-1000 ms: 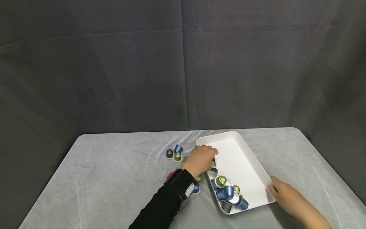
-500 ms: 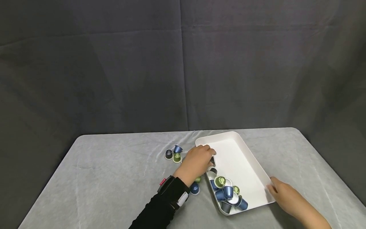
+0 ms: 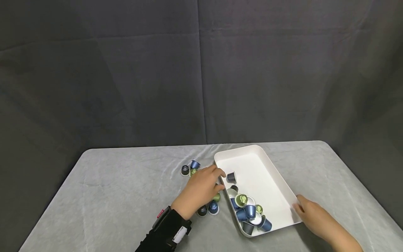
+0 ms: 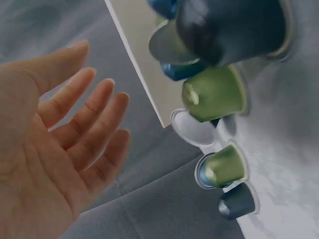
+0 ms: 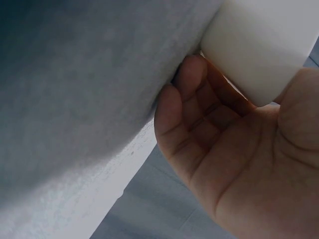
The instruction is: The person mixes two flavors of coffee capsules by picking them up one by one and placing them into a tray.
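Note:
My left hand (image 3: 201,189) hovers over loose coffee capsules just left of the white tray (image 3: 261,178). Its fingers are spread and relaxed, and the left wrist view shows nothing in the palm (image 4: 40,169). A dark grey capsule (image 3: 231,177) lies alone by the tray's left wall. Lower in the tray sits a heap of blue, green and grey capsules, including a green one (image 3: 241,200) and a blue one (image 3: 250,211). At the tray's near right corner my right hand (image 3: 316,215) grips the wall, thumb over the rim and fingers curled underneath (image 5: 192,74).
On the grey cloth-covered table (image 3: 126,196), a dark capsule (image 3: 185,170) and a blue capsule (image 3: 195,164) stand behind my left hand. A green capsule (image 3: 216,197), a blue capsule (image 3: 213,207) and a black one (image 3: 202,211) lie beside it. A dark curtain (image 3: 141,87) hangs behind.
My left hand has let go of the dark grey capsule inside the tray and moved back left, out over the loose capsules. The right hand keeps its hold on the tray.

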Demonstrator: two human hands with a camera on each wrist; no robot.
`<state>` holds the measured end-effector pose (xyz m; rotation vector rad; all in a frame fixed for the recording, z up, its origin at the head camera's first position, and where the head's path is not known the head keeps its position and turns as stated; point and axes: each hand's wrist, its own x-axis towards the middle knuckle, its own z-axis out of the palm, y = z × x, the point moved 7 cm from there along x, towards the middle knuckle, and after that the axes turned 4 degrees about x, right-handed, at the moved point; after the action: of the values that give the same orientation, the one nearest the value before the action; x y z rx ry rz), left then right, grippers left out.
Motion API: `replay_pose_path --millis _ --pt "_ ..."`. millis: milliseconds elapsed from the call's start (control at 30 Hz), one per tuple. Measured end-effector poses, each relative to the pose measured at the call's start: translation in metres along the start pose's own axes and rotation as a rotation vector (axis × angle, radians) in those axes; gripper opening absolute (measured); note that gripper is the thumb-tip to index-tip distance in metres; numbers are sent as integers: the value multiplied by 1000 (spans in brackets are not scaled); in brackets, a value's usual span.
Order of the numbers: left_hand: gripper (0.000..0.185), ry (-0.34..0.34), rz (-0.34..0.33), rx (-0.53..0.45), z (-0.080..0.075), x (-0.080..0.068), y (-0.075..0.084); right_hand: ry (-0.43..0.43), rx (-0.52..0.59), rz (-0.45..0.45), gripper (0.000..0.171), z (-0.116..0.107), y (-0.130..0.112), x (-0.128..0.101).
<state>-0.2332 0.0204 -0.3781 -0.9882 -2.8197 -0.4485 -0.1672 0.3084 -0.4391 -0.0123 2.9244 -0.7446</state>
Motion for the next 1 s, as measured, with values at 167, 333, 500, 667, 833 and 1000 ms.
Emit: replay_pose_path --millis 167,333,500,667,833,1000 --pt "25 -41 -29 -70 1 -17 -6 2 -9 3 7 0 -1 1" --pt "23 -76 -55 -91 6 -30 -12 2 -14 6 7 0 -1 0" --pt "26 -79 -103 -83 6 -40 -18 3 -15 0 6 -1 -2 0" --pt "33 -90 -76 -56 7 -50 -17 3 -14 -7 7 -1 -1 0" --pt "35 -92 -42 -49 13 -60 -15 13 -12 -6 6 0 -1 0" --pt "32 -67 6 -10 17 -66 -16 22 -8 -4 6 -1 -2 0"
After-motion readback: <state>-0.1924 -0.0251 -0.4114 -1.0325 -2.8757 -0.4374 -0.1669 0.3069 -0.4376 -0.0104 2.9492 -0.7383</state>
